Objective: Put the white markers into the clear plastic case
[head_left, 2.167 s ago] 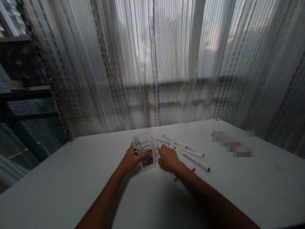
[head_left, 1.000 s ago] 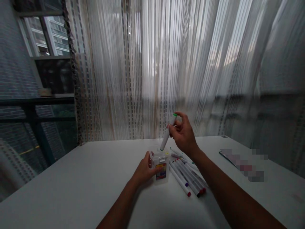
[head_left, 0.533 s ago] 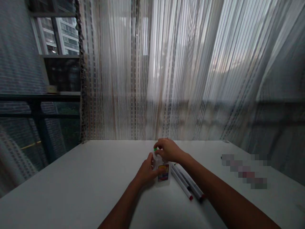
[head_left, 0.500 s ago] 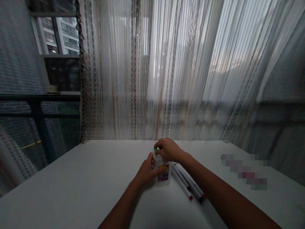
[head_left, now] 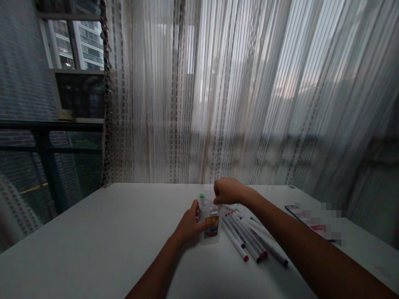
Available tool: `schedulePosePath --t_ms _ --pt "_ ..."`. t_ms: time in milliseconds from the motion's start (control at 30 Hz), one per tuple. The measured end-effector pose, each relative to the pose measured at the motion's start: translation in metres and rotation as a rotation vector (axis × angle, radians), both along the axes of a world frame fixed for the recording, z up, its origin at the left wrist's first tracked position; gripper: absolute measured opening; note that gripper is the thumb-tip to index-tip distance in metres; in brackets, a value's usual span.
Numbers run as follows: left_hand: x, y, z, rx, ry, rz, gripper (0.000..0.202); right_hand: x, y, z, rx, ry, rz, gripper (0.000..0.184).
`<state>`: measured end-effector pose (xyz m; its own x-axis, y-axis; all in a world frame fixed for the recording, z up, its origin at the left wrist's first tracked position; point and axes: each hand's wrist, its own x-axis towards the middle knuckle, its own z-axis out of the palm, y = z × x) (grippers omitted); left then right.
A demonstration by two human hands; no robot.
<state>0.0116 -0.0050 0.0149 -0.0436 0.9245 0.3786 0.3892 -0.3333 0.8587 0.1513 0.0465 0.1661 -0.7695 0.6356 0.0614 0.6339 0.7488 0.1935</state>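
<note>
A clear plastic marker case with a colourful label stands upright on the table. My left hand is wrapped round its left side, the thumb across the label. Inside the case, at its back left, a green-capped marker sticks up above the rim. My right hand is curled closed above the case's right side; whatever its fingers hold is hidden. Just right of the case lies a loose pile of white markers with caps of several colours, partly behind my right forearm.
The white table reaches back to a striped sheer curtain. At the right lies a flat, partly blurred-out item with a dark edge. A dark railing is beyond the table's left side.
My right hand has left the green cap and moved slightly right. The forearm has shifted too, so more of the marker pile shows. My left hand stays on the case.
</note>
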Motion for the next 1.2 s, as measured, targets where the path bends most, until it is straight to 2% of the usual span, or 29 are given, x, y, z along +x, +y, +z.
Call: schedulePosePath --t_ms 133,400,533,667,767,1033,1200 --pt "0.002 -0.001 0.001 -0.004 0.000 0.013 0.051 -0.005 -0.002 -0.003 0.093 0.019 0.041 0.014" --pt "0.002 0.002 -0.001 0.009 -0.032 -0.015 0.054 -0.001 0.002 0.004 -0.013 -0.026 0.127 0.023" --pt "0.002 0.002 -0.001 0.007 -0.017 -0.005 0.053 -0.003 0.008 -0.006 -0.017 0.098 0.172 0.028" --pt "0.002 0.002 0.000 -0.004 -0.001 0.009 0.050 -0.007 0.014 -0.019 -0.024 0.218 0.180 0.024" --pt "0.002 0.003 -0.001 -0.010 0.013 0.029 0.050 -0.008 0.013 -0.023 -0.023 0.248 0.172 0.023" --pt "-0.001 0.006 -0.006 -0.005 0.013 0.028 0.052 -0.008 0.000 -0.016 -0.102 0.231 0.183 0.031" --pt "0.000 0.006 -0.006 -0.008 0.012 0.044 0.053 -0.013 0.001 -0.023 0.040 0.217 0.160 0.021"
